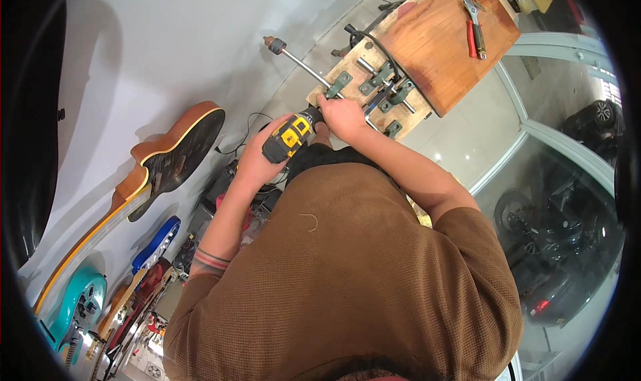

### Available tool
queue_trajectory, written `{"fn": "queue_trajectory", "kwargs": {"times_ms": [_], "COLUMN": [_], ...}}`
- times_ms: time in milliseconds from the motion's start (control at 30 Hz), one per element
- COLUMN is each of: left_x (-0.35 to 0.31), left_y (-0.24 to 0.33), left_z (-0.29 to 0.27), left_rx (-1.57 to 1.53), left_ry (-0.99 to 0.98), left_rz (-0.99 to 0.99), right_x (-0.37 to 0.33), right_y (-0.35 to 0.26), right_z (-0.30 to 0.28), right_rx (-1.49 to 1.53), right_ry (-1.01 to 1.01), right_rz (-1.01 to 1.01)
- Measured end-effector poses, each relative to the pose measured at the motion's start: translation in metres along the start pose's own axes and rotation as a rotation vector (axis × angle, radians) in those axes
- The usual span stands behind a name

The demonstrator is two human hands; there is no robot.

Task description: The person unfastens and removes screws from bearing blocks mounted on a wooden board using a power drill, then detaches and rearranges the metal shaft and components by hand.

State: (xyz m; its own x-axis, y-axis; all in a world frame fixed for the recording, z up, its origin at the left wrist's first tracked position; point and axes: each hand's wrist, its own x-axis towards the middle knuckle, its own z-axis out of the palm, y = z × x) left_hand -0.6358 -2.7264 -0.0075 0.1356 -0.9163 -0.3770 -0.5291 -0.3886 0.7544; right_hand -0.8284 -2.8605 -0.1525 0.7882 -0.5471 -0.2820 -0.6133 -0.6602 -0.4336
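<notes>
A yellow-and-black cordless drill [288, 139] is gripped in my left hand [254, 162], its chuck end pointing toward the near edge of a light wooden board [352, 65]. My right hand [344, 119] is closed at that edge, close to the drill's front; what its fingers hold is hidden. Just beyond them, a green bearing block [339, 84] carries a long steel shaft [300, 63] with a drill chuck [274, 45] on its far left end. More green bearing blocks [375, 79] and short rods sit on the board to the right.
An adjustable wrench with red and black handles [475, 31] lies on a reddish-brown wooden panel [437, 54]. A black cable [380, 42] loops beside the panel. Guitar bodies, one dark-topped [183, 151] and one turquoise [79, 301], are along the left wall. Glass doors [534, 147] stand at right.
</notes>
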Motion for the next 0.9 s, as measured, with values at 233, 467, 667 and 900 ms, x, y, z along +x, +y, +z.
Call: {"fn": "queue_trajectory", "kwargs": {"times_ms": [233, 467, 667, 900], "left_x": [0.000, -0.006, -0.036, -0.087], "left_y": [-0.008, -0.013, 0.000, 0.002], "left_z": [-0.004, -0.017, -0.027, 0.001], "left_rx": [-0.076, -0.189, -0.215, -0.228], "left_ry": [-0.010, -0.039, 0.095, 0.346], "left_rz": [0.015, -0.056, -0.071, -0.145], "right_x": [0.001, 0.000, -0.017, -0.075], "right_y": [-0.003, -0.001, -0.007, 0.036], "right_z": [0.006, 0.014, -0.012, -0.078], "right_rx": [0.062, 0.109, 0.511, 2.027], "right_ry": [0.071, 0.132, 0.304, -0.134], "right_rz": [-0.013, -0.052, 0.121, 0.392]}}
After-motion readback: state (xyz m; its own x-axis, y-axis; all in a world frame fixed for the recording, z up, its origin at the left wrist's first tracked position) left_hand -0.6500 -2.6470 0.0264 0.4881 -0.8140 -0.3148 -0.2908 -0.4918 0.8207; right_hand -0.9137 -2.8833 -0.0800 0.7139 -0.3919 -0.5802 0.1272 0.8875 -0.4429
